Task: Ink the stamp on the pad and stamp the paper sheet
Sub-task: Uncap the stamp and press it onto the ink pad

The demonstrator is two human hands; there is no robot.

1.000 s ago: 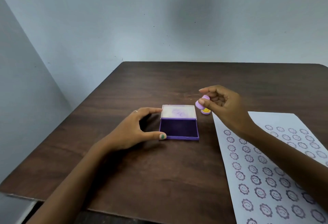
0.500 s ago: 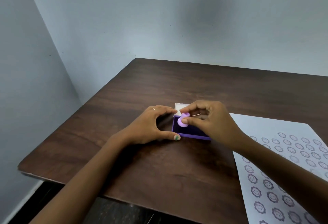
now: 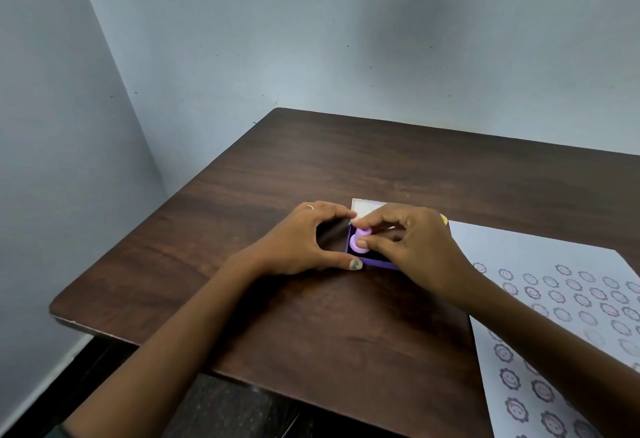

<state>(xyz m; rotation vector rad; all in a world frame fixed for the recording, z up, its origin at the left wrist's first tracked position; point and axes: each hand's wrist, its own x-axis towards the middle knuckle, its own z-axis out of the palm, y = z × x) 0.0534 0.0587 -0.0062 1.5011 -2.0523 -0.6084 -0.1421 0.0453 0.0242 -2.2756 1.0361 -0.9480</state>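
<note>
A small lilac stamp point(image 3: 360, 240) is pinched in my right hand point(image 3: 408, 247) and sits down inside the open purple ink pad point(image 3: 375, 262) at its left end. The pad's white lid point(image 3: 363, 207) lies flat behind it. My left hand point(image 3: 304, 240) braces the pad's left side, thumb at the front corner and index finger at the back corner. The white paper sheet point(image 3: 561, 264) lies to the right, covered with several purple smiley stamp marks. My right hand hides most of the pad.
The dark wooden table point(image 3: 311, 167) stands in a room corner, with pale walls behind and to the left. A bit of a yellow object point(image 3: 443, 218) peeks out behind my right hand. The table's front edge is close to my forearms.
My right hand carried the stamp from above the paper's corner leftward and down onto the ink pad. My left hand stayed at the pad. The view swung left and down.
</note>
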